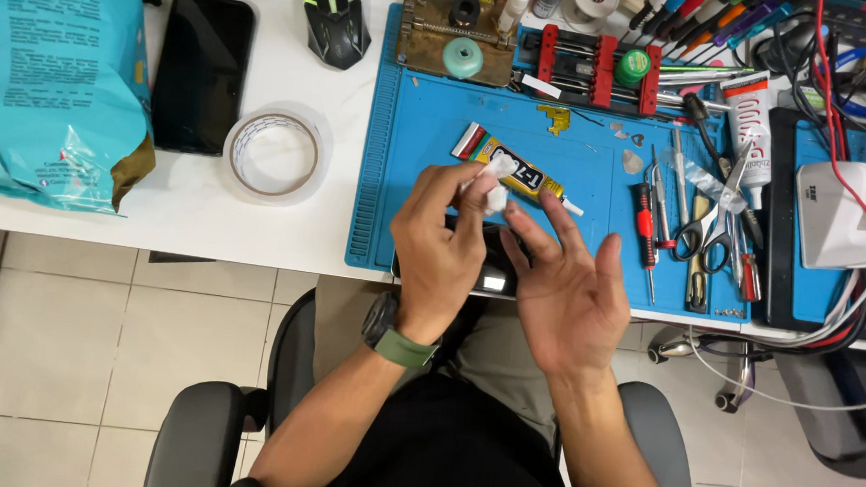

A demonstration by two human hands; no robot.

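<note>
Taking the blue mat (420, 132) as landmark: its left half is bare, a wide lane from the near edge up toward the metal jig (456, 34) at its far edge. The glue tube (517, 173) lies across its centre. Screwdrivers and scissors (710, 225) crowd its right side. Left of the mat, the tape roll (275, 154), phone (201, 71) and mouse (334, 15) stand on the desk (204, 219), with narrow gaps between.
</note>
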